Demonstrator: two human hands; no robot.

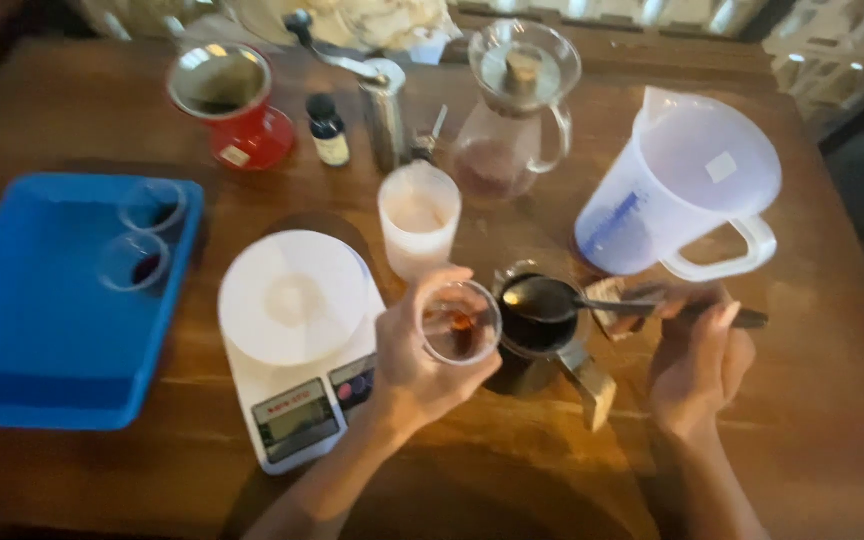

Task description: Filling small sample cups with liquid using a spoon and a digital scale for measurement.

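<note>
Left hand (414, 365) was clasped round a small clear cup (460, 322), held tilted just beside the rim of a small metal pot (542, 330) with a wooden handle; a little reddish-brown liquid showed in the bottom of the cup. Right hand (697, 355) was closed on the handle of a spoon (552, 298), whose bowl sat over the pot's mouth, apparently loaded with dark liquid, though blur prevented a firm reading. The pot itself held dark liquid well up its wall. On the wooden table (832, 400), two more clear cups (142, 235) stood in a blue tray (42, 330) to the left, each with a dark trace at the bottom, so judged already dosed. The cup in hand looked only partly filled, and the spoonful not yet delivered to it. A white digital scale (297, 340) stood just left of the left hand with nothing on its platform. Behind the scale were a frosted white cup (418, 220), a glass carafe (512, 120) with a little dark liquid, a plastic measuring jug (687, 185), a small dark bottle (328, 130), a metal hand grinder (382, 105) and a red dripper (232, 105).
</note>
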